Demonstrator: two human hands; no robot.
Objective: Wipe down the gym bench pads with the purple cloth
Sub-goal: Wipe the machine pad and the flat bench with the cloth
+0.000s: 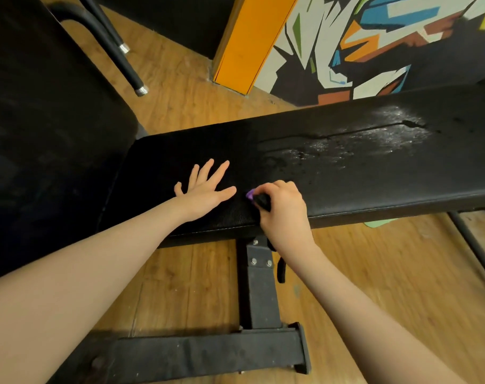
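Second pad (47, 128), beyond the bench's left end: black, dull, no sheen visible. Judged not yet wiped; the risk is that it gets missed altogether while attention stays on the main pad.

Left hand (205, 189): flat on the bench pad (346, 173) near its left end, fingers straight and spread, holding nothing. It appears to serve as a brace. Should the wipe pass beneath it onto a damp surface, the palm could slip, and the patch it covers would go uncleaned.

Right hand (283, 209): just beside the left, close to the near edge, fingers curled tight round the purple cloth (250, 194). Only a small corner of the cloth shows past the knuckles; a dark part is also in the grip, and I cannot tell whether it belongs to the cloth. Bunched so small, the cloth offers little contact area, so strokes may leave streaks or let the knuckles rub the vinyl instead.

Right half of the pad: a glossy, wet-looking patch and a long split in the cover. Moisture may enter the split, or the cloth may snag there.
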